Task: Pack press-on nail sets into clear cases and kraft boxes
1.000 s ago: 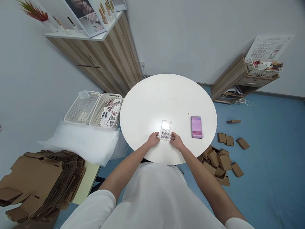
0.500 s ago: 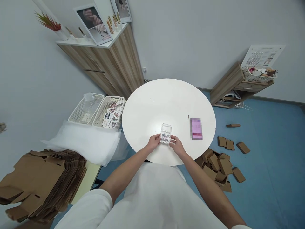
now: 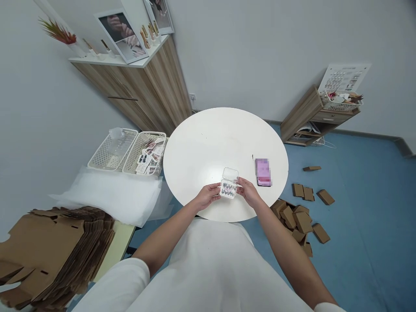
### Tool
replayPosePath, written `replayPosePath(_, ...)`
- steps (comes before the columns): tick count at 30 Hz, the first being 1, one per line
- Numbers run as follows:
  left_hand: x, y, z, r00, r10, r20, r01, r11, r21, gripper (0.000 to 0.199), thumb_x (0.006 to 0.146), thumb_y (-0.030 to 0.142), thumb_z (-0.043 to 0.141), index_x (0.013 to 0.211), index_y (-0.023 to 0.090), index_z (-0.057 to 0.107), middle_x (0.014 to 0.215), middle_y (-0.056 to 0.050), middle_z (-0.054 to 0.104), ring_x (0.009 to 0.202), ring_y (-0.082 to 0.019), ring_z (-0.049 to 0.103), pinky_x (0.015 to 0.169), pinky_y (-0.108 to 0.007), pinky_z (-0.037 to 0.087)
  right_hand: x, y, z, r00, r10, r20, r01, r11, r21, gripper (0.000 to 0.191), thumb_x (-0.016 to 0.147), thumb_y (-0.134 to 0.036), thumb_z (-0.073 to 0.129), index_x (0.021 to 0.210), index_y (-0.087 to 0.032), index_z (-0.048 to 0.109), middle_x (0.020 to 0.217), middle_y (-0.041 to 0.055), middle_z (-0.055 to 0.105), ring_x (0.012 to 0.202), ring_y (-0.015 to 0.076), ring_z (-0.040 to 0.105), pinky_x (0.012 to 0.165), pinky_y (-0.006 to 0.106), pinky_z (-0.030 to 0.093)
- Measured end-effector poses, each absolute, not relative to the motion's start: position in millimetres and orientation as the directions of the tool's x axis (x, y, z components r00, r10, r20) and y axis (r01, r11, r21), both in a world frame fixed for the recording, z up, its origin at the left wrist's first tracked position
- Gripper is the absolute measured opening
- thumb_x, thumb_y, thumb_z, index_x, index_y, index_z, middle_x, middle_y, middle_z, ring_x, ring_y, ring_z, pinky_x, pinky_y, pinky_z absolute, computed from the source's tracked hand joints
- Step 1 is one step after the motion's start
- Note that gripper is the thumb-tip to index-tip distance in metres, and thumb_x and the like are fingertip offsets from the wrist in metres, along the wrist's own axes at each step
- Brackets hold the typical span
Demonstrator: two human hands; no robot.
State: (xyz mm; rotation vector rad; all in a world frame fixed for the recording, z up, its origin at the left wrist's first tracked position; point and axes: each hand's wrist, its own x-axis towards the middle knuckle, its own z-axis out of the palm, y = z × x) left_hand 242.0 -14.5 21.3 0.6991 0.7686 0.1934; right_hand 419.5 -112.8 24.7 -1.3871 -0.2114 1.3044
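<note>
- I see a clear hinged case (image 3: 229, 181), lid up, near the white table's (image 3: 224, 134) six o'clock.
- The left hand (image 3: 207, 196) pinches its nine o'clock side.
- The right hand (image 3: 249, 192) holds its three o'clock side.

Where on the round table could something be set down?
Largely bare: the tabletop between the open case and far edge; also between left edge and left hand. Crowded: near middle, where that hand and the right hand hold the case; right side, purple item.
</note>
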Motion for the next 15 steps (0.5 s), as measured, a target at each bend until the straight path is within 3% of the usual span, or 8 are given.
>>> replayPosePath(4,240.7,-18.9,28.4,0.734,0.37,-0.57,0.104,0.768,0.632,0.042,0.063,0.021,0.073,0.103,0.017,0.061,0.094,-0.008,0.064,0.08,-0.012,0.059,0.072,-0.025,0.046,423.0,-112.2,35.3,0.361,0.766,-0.531,-0.504,-0.319,-0.803,0.039,0.065,-0.036,0.065,0.101,-0.026,0.052,0.091,0.0016,0.065,0.072,0.013,0.061,0.073,0.03,0.047)
replayPosePath(8,240.5,-21.3,34.7,0.74,0.364,-0.566,0.101,0.771,0.629,0.04,0.063,0.02,0.072,0.101,0.017,0.062,0.095,-0.008,0.064,0.081,-0.013,0.059,0.072,-0.025,0.046,425.1,-117.4,41.4,0.381,0.792,-0.478,-0.478,-0.273,-0.834,0.038,0.064,-0.036,0.065,0.099,-0.028,0.051,0.097,0.0014,0.064,0.076,0.0129,0.06,0.073,0.031,0.047)
replayPosePath(15,240.8,-23.3,45.2,0.754,0.36,-0.549,0.075,0.784,0.616,0.037,0.067,0.021,0.07,0.102,0.017,0.061,0.096,-0.007,0.063,0.082,-0.012,0.059,0.074,-0.024,0.047,421.5,-127.3,54.8,0.339,0.847,-0.409,-0.466,-0.227,-0.855,0.022,0.062,-0.034,0.066,0.081,-0.025,0.057,0.108,0.0006,0.057,0.091,0.0154,0.056,0.08,0.035,0.046)
